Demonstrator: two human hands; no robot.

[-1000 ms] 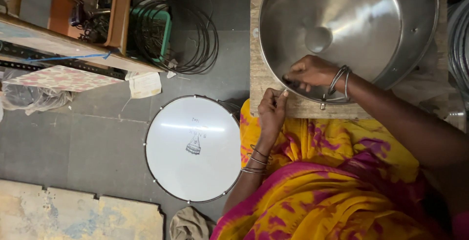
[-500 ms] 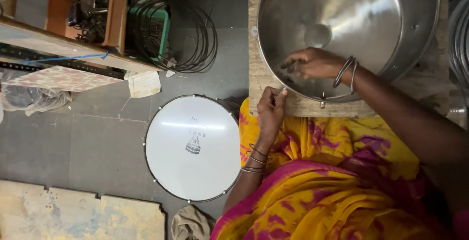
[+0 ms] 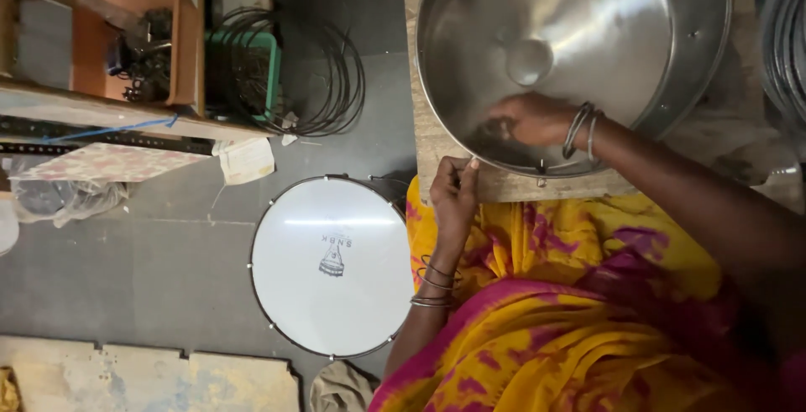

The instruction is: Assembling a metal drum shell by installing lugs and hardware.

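Two hands are being used on one large steel drum shell (image 3: 604, 34), a wide polished bowl with small holes along its rim, which is resting on a worn wooden board (image 3: 437, 139) above the lap. The right hand (image 3: 529, 120) is being held inside the bowl at about 6 o'clock on its wall, fingers curled downward against the metal near a small fitting at the lower rim; whether something small is being pinched there cannot be told, as the fingertips are being hidden by the hand's own shadow. The left hand (image 3: 455, 194) is being pressed against the near edge of the board just below the rim, at about 7 o'clock from the bowl's centre, fingers bent and thumb raised; whether anything is being gripped in it cannot be told either.

Several things could be judged as going wrong. The shell is overhanging the board towards 3 o'clock, so a push from inside could be tipping or sliding it off. The slick curved wall could be letting the right fingers slip, and any small part being worked at the rim could be dropping into the yellow and pink cloth (image 3: 588, 320) below. A finished white-skinned drum (image 3: 332, 265) is lying on the floor at 8 o'clock from the left hand, close enough to be struck by a falling shell.
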